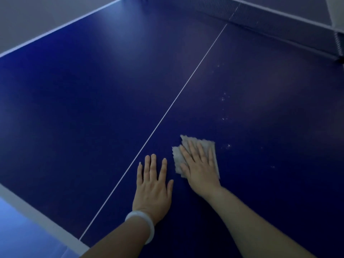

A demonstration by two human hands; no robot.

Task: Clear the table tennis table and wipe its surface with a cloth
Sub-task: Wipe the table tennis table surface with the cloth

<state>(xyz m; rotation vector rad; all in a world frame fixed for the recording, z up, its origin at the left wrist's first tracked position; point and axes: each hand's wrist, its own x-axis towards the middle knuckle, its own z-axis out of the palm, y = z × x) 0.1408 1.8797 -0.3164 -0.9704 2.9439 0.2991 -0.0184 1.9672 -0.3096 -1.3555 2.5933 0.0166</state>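
Both hands lie flat, fingers straight: right hand (200, 164) presses the cloth (178, 161) on the blue table (74, 108) at lower centre; left hand (153, 185) rests bare just beside it.

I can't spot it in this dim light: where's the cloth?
In the head view, the cloth lies flat under the right hand, right of the white centre line.

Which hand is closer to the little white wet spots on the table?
The right hand. It lies flat on the cloth, just beside the nearest wet spots. The left hand rests flat on the table tennis table, farther away on the cloth's other side.
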